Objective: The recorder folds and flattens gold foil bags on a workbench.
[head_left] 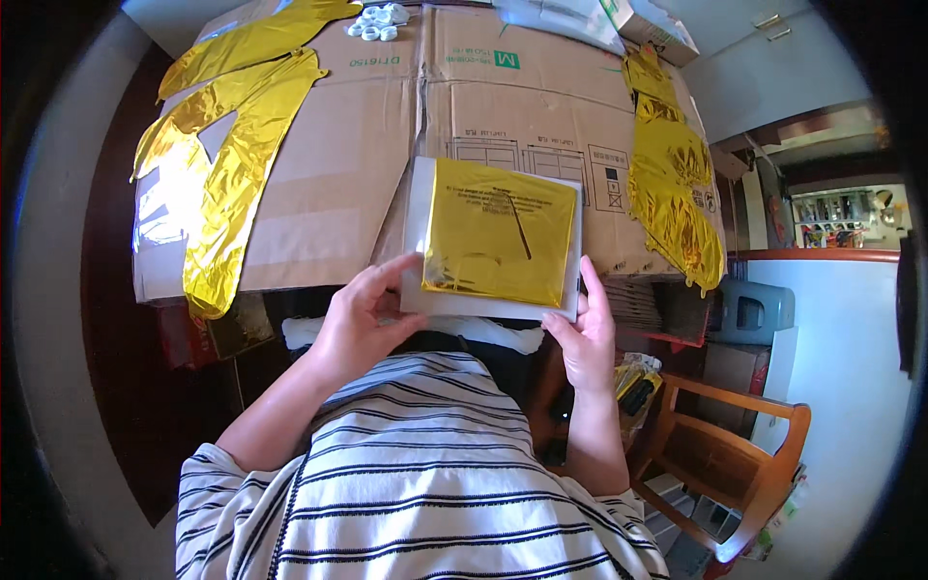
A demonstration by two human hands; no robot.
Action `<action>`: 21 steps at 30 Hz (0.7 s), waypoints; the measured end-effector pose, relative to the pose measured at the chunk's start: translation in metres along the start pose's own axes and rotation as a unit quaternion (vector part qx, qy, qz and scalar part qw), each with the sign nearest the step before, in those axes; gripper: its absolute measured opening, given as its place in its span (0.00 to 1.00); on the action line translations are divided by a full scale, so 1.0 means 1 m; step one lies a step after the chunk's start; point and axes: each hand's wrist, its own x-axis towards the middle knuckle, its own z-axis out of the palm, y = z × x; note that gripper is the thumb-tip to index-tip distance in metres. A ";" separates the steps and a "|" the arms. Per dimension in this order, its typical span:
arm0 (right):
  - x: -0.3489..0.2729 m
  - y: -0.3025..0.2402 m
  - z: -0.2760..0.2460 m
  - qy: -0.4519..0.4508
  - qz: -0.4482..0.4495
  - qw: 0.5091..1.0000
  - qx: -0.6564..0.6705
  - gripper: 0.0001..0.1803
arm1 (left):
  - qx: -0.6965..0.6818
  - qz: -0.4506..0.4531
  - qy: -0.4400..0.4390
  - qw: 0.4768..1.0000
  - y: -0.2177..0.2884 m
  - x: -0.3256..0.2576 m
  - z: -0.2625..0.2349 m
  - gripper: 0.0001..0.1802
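Between my two hands is a flat, folded gold foil packet (pixel 498 237) with dark print, lying on a larger white card (pixel 416 213). My left hand (pixel 362 319) pinches the card's lower left edge between thumb and fingers. At the lower right corner, my right hand (pixel 585 338) grips the same card, thumb in front. The card is tilted up toward me at the near edge of the cardboard-covered table (pixel 338 174). What lies behind the card is hidden.
Flat gold foil balloons (pixel 237 184) are spread at the table's left, and another gold foil piece (pixel 672 164) lies on its right. Small white rolls (pixel 377 21) sit at the far edge. A wooden chair (pixel 725 454) and a grey-blue plastic stool (pixel 759 311) stand to the right.
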 end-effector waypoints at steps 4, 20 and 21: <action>-0.004 0.004 0.002 0.020 -0.036 0.999 -0.031 0.45 | 0.148 0.045 0.012 0.988 0.001 -0.006 -0.004 0.25; 0.000 0.012 0.007 0.092 -0.022 0.995 0.006 0.28 | 0.210 0.033 0.050 0.976 0.001 -0.009 0.003 0.25; 0.001 0.012 0.008 0.095 -0.009 0.995 0.023 0.27 | 0.258 0.052 0.033 0.964 0.003 -0.007 0.001 0.26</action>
